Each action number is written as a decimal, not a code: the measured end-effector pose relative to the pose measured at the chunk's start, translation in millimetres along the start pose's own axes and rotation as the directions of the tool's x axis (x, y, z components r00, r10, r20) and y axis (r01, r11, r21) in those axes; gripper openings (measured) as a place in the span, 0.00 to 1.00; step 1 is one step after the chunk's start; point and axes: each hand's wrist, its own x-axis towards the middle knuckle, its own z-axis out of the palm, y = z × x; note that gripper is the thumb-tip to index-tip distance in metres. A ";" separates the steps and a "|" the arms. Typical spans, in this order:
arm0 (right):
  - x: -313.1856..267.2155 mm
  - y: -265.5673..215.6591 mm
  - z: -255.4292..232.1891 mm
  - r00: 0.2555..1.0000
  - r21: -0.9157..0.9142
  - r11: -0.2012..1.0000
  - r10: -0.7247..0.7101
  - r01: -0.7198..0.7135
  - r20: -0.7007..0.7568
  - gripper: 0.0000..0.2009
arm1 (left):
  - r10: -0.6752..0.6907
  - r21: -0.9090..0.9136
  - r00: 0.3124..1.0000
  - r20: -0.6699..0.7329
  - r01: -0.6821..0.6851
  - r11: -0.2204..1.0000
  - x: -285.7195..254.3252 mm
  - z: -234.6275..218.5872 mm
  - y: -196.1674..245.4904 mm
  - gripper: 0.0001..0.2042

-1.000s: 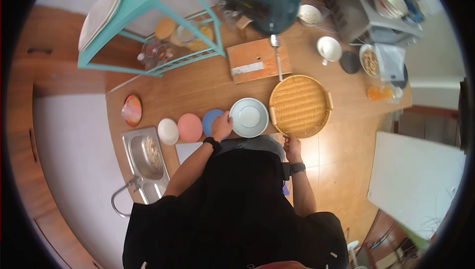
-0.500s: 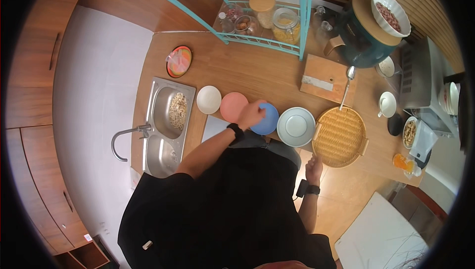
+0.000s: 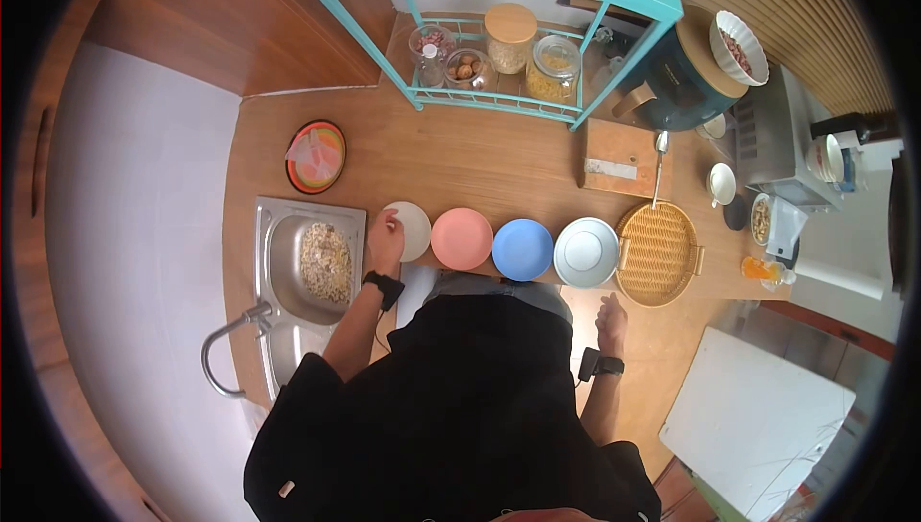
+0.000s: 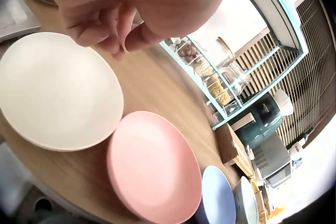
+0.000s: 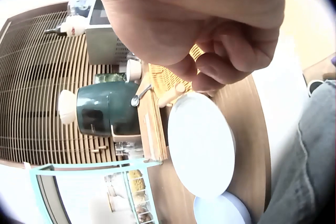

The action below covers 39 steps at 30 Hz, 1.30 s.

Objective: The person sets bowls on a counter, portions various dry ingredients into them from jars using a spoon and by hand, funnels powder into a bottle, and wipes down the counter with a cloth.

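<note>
My left hand [image 3: 386, 242] hovers at the left edge of the white plate [image 3: 414, 234], holding nothing. Its fingers are loosely curled, thumb close to the fingertips in the left wrist view. To the right, a pink plate [image 3: 461, 239], a blue plate [image 3: 523, 249] and a pale blue-white dish [image 3: 586, 252] continue the row along the counter's front edge. A round woven basket [image 3: 657, 253] with two side handles ends it. My right hand [image 3: 611, 323] hangs in front of the counter, below the dish and basket, its fingers loosely curled around nothing.
Left of the plates is a steel sink [image 3: 271, 277] containing pale chopped pieces. A turquoise rack [image 3: 499, 105] with jars stands behind. At back right are a wooden board [image 3: 614, 153], a spoon [image 3: 660, 162], a dark green appliance [image 3: 686, 90] and a white cup [image 3: 720, 183].
My left hand has travelled left, from the blue plate past the pink one to the white plate. The right hand has stayed low near the basket. The head view has turned leftward.
</note>
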 end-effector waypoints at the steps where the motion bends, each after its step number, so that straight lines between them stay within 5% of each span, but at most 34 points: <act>1: -7.6 -3.9 19.7 0.996 -0.131 0.990 -0.061 0.053 -0.058 0.19 | 0.029 -0.014 0.998 -0.052 -0.030 0.999 -1.1 -4.1 -9.4 0.11; 5: -8.2 -25.5 104.0 0.943 -0.521 0.814 -0.329 0.259 -0.045 0.17 | 0.051 -0.111 0.996 -0.070 -0.059 0.992 -10.1 -19.2 -32.2 0.12; 9: 5.3 -76.0 225.4 0.777 -0.674 0.417 -0.484 0.610 0.403 0.17 | 0.027 -0.219 1.000 -0.004 -0.027 0.975 -24.9 -38.4 -27.4 0.12; 12: -6.8 -118.3 348.8 0.638 -0.665 0.175 -0.531 0.726 0.557 0.13 | 0.024 -0.280 0.999 0.021 -0.018 0.960 -30.7 -48.8 -36.8 0.13; 14: -3.4 -139.0 417.0 0.429 -0.599 -0.150 -0.565 0.786 0.705 0.11 | 0.002 -0.318 1.000 0.002 -0.001 0.948 -35.9 -60.8 -34.3 0.12; 16: 4.9 -151.3 479.0 0.105 -0.489 -0.482 -0.626 0.727 0.773 0.15 | -0.035 -0.378 0.999 0.009 0.035 0.925 -39.7 -70.5 -42.6 0.13; 18: -0.1 -166.4 527.1 0.203 -0.536 -0.550 -0.552 0.640 0.809 0.19 | -0.063 -0.385 0.998 -0.011 0.054 0.921 -44.5 -82.4 -49.7 0.13; 19: 2.5 -170.3 540.9 0.196 -0.535 -0.551 -0.556 0.641 0.808 0.19 | -0.103 -0.391 0.994 -0.020 0.087 0.916 -48.4 -88.5 -54.0 0.14; 22: 29.0 -173.8 571.3 0.312 -0.471 -0.772 -0.364 0.427 0.878 0.21 | -0.166 -0.369 0.986 -0.023 0.146 0.918 -60.2 -97.3 -74.4 0.15; 26: 45.1 -180.5 571.4 0.362 -0.432 -0.801 -0.291 0.415 0.886 0.20 | -0.194 -0.367 0.981 0.001 0.181 0.913 -70.4 -106.2 -83.8 0.16; 32: 11.7 -189.6 556.8 0.233 -0.370 -0.811 -0.292 0.454 0.927 0.15 | -0.130 -0.356 0.990 0.059 0.142 0.924 -59.1 -112.8 -68.6 0.17; 34: -18.8 -197.5 545.8 0.098 -0.329 -0.796 -0.326 0.509 0.940 0.13 | -0.095 -0.398 0.990 0.103 0.129 0.908 -50.6 -115.2 -60.9 0.18; 36: -59.6 -207.6 533.1 0.070 -0.324 -0.785 -0.340 0.528 0.938 0.12 | -0.057 -0.443 0.988 0.142 0.115 0.889 -35.3 -118.4 -42.0 0.19; 39: -106.4 -219.2 513.2 0.019 -0.296 -0.757 -0.351 0.582 0.936 0.11 | 0.177 -0.458 0.978 0.110 -0.108 0.882 -6.2 -118.9 4.2 0.28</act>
